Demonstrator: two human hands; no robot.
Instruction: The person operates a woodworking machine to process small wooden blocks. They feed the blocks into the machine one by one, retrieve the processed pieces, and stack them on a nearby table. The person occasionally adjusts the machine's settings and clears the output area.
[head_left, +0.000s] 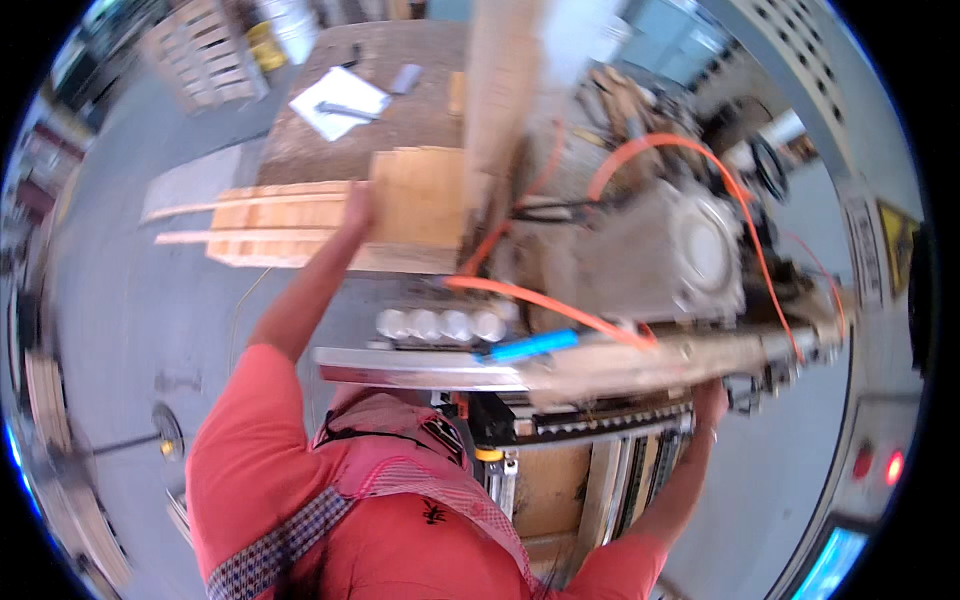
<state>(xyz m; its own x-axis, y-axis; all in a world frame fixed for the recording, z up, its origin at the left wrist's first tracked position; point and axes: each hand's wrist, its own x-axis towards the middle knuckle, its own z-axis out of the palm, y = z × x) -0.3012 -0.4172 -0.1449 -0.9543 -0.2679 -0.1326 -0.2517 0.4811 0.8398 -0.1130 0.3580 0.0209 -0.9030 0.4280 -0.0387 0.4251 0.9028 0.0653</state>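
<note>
Up ahead, I am seeing my left hand (358, 205) pressing flat, fingers spread rather than curled, against the near edge of the square pale plywood panel (420, 200), which is lying on the stack of long pale wooden boards (280, 225) in front of the grey dusty machine (660, 255) with its looping orange hose (560, 305). My right hand (712, 402) is reaching up under the long pale wooden rail (690, 355) at the machine's near side, touching it, though I cannot tell whether its fingers are gripping.
</note>
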